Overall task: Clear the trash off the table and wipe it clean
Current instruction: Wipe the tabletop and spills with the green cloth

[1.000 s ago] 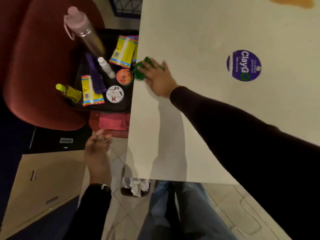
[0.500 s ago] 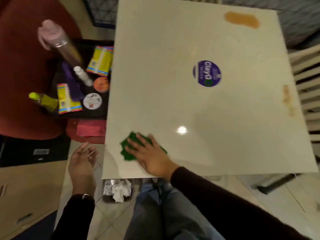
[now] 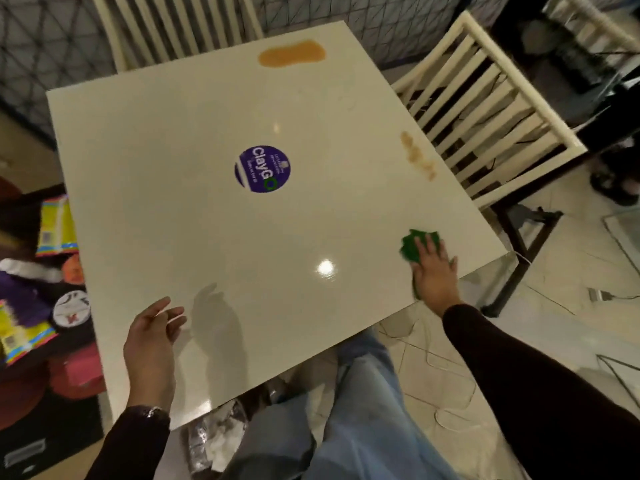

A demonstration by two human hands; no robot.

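The right hand [image 3: 434, 271] lay flat, fingers spread, pressing a green cloth [image 3: 414, 245] onto the counter [image 3: 214, 237] near its right edge. The left hand [image 3: 152, 337] hovered loosely open and empty over the near-left corner. Two stains (orange [image 3: 292, 53], tan [image 3: 417, 155]) marked the far side.

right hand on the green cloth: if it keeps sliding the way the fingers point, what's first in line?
Likely the brownish smear near the table's right edge. The right hand presses the green cloth, fingers pointing up-table; bare tabletop lies between. The exact heading is uncertain.
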